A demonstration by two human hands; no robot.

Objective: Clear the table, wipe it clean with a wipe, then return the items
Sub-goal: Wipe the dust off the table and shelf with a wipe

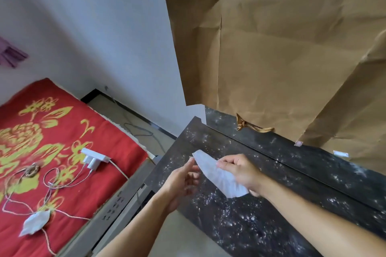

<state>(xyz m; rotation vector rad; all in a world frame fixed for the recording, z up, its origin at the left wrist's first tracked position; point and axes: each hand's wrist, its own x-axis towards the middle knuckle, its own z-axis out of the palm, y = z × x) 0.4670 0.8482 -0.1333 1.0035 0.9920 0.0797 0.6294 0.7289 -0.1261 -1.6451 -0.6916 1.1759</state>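
Wipe, white and pulled into a long leaf shape, is held in the air between both hands, above the dark speckled counter. The right hand grips its far side, with the fingers curled over the top edge and the sheet's lower end tucked under the palm. The left hand sits just beside the sheet's upper tip, fingers loosely curled and thumb at the edge. Whether it actually pinches the sheet cannot be told. Beyond the hands, creased brown paper covers the wall behind the counter. Well off to the left of the left hand lies a bed spread in red with yellow flowers. On it rest a white charger block, loose cords and a second white sheet.
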